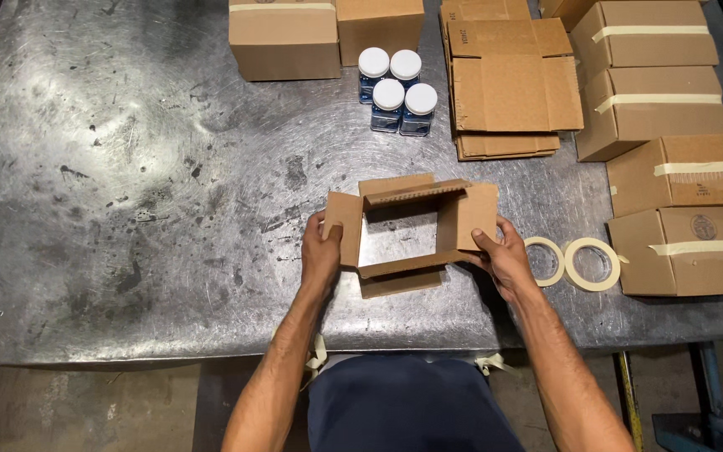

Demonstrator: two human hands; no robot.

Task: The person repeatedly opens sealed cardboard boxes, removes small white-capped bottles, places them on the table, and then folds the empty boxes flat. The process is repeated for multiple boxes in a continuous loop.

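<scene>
A scratched, stained metal counter (127,209) fills most of the frame, with bare floor showing below its near edge at the bottom.

Nearest, at the bottom centre, the person's forearms reach up from a dark blue garment. The left hand (320,251) grips the left flap of a small open cardboard box (407,230), thumb on top and fingers wrapped around the edge. The right hand (505,258) is closed on the box's right flap in the same way. The box sits in the centre of the frame, held between both hands, its flaps spread outward and the counter visible through its open middle.

Just right of the right hand lie two rolls of tan tape (575,263), flat and side by side. Right of these, along the right edge, stand taped-shut cardboard boxes (684,213) in a column running to the upper right corner.

Farther back, at upper centre, four jars with white lids (397,88) and dark blue contents stand clustered in a square. Right of them lies a stack of flattened cardboard boxes (508,88). Left of the jars, at the top edge, two more closed boxes (324,33) stand side by side.
</scene>
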